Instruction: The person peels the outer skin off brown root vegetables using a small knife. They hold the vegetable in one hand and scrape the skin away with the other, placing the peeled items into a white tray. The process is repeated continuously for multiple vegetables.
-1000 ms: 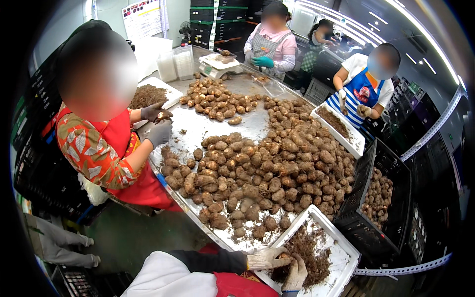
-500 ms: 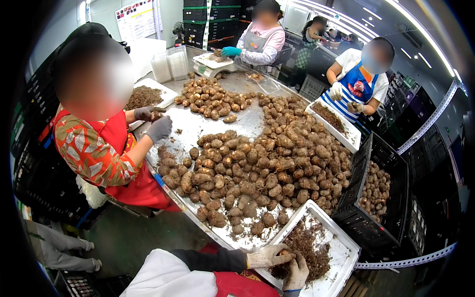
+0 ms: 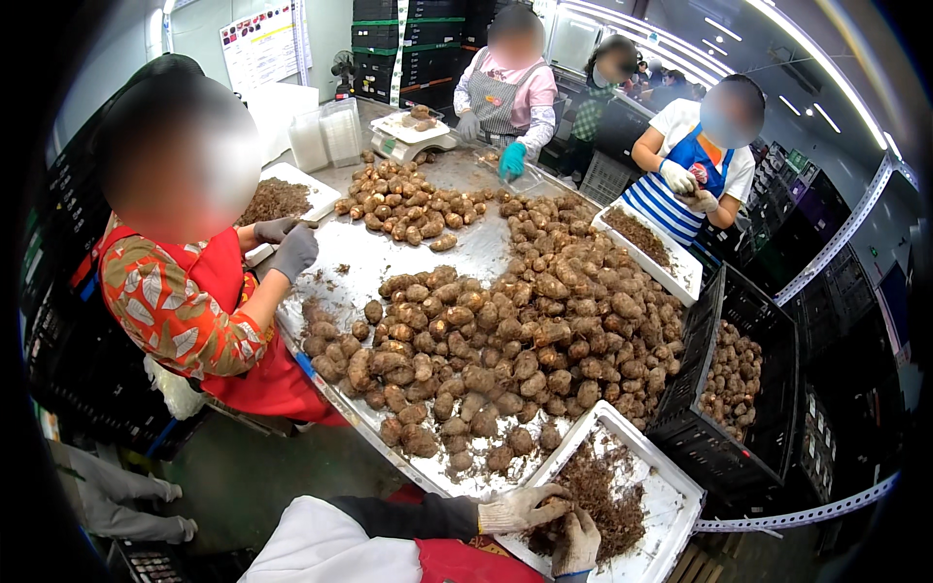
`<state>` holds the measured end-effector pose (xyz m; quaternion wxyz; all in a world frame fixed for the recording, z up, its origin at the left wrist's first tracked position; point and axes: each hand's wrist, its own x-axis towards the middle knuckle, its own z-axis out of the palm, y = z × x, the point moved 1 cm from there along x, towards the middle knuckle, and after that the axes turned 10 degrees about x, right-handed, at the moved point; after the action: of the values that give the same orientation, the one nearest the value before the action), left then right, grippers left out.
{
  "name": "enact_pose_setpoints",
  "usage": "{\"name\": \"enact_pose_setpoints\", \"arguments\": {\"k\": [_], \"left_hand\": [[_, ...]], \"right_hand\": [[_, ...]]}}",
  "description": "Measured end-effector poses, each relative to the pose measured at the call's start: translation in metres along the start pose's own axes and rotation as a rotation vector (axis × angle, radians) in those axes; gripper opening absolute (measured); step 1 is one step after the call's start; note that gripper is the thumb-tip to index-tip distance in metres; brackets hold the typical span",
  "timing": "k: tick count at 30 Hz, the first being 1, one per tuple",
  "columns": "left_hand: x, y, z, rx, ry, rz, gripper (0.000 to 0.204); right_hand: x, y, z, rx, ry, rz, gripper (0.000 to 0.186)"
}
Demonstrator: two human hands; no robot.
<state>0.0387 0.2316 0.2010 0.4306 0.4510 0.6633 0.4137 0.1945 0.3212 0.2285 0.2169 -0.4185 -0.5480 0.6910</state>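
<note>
Both my hands wear pale knitted gloves and meet over the near-left part of a white tray (image 3: 671,515) at the table's near edge. My left hand (image 3: 523,509) is closed, its fingers curled round a small brown taro that is mostly hidden. My right hand (image 3: 579,542) bends in from below, with its fingertips closed against the same taro. Beneath and beside them lies a heap of brown fibrous peelings (image 3: 617,510). Just beyond the tray spreads a large pile of hairy brown taros (image 3: 544,330) on the metal table.
A black crate (image 3: 700,428) holding taros stands right of my tray. Co-workers stand at the left, far side and right, beside a peelings tray (image 3: 292,185), a kitchen scale (image 3: 413,136) and another tray (image 3: 651,233). A smaller taro pile (image 3: 408,194) lies toward the back.
The far co-worker's teal-gloved hand has left the scale and moved right and nearer, to a clear plastic pack. Taros rest on the scale. My hands stay over the tray, fingers slightly shifted.
</note>
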Motion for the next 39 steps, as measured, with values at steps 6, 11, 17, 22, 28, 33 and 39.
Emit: {"name": "enact_pose_setpoints", "arguments": {"k": [6, 11, 17, 22, 28, 33, 39], "left_hand": [[0.003, 0.002, -0.004, 0.024, -0.076, -0.081, 0.058], [0.009, -0.013, 0.005, 0.048, -0.034, -0.024, 0.057], [0.003, 0.0, 0.0, 0.012, -0.046, -0.024, 0.058], [0.004, 0.0, 0.004, 0.006, -0.01, -0.032, 0.061], [0.007, -0.008, 0.01, -0.01, 0.021, -0.104, 0.063], [0.004, -0.002, 0.01, -0.089, 0.091, -0.018, 0.064], [0.009, -0.02, 0.029, 0.13, 0.208, 0.172, 0.057]], "right_hand": [[0.008, 0.007, -0.01, -0.17, -0.038, -0.06, 0.037], [0.018, 0.022, -0.021, -0.15, -0.052, -0.059, 0.033], [0.017, 0.023, -0.024, -0.218, -0.059, -0.132, 0.029], [0.017, 0.027, -0.025, -0.271, -0.092, -0.211, 0.028], [-0.003, -0.017, -0.006, -0.191, -0.069, -0.226, 0.033], [0.009, -0.005, -0.018, -0.599, -0.135, -0.347, 0.035], [0.037, 0.077, -0.032, -0.193, -0.128, -0.047, 0.022]]}}
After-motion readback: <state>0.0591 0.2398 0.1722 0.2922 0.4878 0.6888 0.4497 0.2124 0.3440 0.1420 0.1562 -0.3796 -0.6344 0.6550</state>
